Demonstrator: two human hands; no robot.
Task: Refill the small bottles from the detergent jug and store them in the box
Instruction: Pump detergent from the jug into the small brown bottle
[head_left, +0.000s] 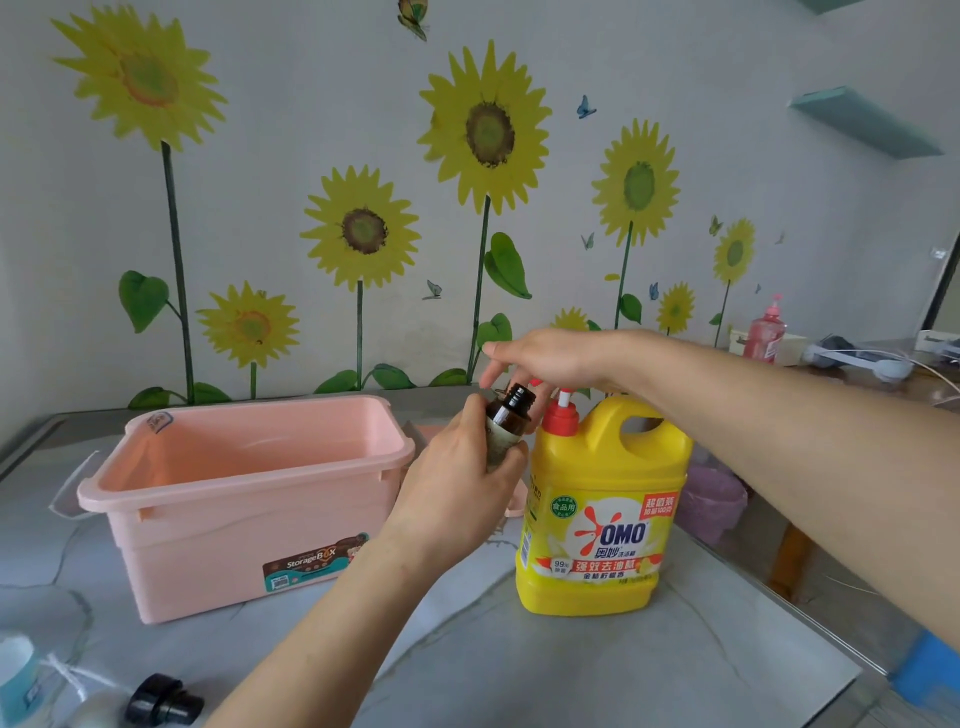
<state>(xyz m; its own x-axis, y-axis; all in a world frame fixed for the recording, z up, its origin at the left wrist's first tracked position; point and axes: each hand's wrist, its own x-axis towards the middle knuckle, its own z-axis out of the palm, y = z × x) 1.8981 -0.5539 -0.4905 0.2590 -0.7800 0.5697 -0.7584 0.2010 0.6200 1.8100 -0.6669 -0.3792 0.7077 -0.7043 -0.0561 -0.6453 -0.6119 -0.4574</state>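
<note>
The small bottle looks like brown glass with a paper label. I'd judge it light and stiff but breakable, and slippery once detergent runs down the side. The best place to hold it is round the body below the shoulder, which leaves the threaded neck clear.

That is how the left hand has it, just right of the frame's centre. Fingers and thumb are wrapped round the labelled body, and the open mouth is tipped up and to the right towards the red pump.

The right hand comes in from the right edge and lies over the top of the pump, just above the bottle's mouth. Its fingers are loosely bent and spread, and I can't see them gripping anything. The pump's head and spout are hidden under the palm, so I can't tell whether the spout sits over the opening.

The yellow detergent jug stands upright on the worktop, right of centre and just beside the left hand. It looks full and heavy, with rigid plastic walls and a moulded handle at its upper right. My guess is it is better left standing and pumped than lifted.

The pink box sits open at centre left, near the left hand, and I can see no bottles inside it. A black cap lies at the lower left edge, well apart from both hands.
</note>
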